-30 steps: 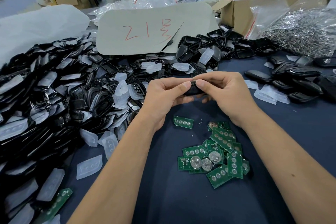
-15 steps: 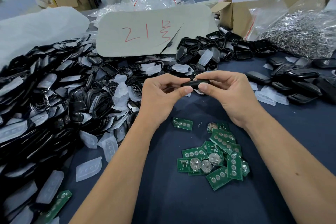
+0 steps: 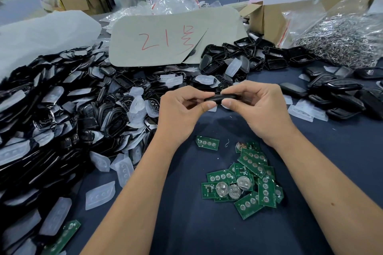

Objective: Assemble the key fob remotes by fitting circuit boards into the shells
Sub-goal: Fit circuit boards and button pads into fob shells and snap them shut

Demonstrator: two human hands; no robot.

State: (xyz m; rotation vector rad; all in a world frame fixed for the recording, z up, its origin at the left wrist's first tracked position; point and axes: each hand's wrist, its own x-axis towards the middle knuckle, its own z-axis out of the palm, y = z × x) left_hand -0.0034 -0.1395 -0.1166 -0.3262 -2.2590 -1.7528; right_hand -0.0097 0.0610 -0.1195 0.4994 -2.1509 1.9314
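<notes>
Both hands meet above the dark blue table (image 3: 186, 234), left hand (image 3: 180, 114) and right hand (image 3: 257, 109) pinching a black key fob shell (image 3: 222, 97) edge-on between thumbs and fingertips, just beyond the green circuit boards (image 3: 244, 180). Since half a second ago, the grip is essentially unchanged.

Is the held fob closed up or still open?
Cannot tell: both hands, left and right, pinch the fob edge-on, hiding its seam.

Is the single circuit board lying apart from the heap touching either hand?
No: the single circuit board lies flat on the blue cloth, below both hands, which pinch a black shell.
</notes>
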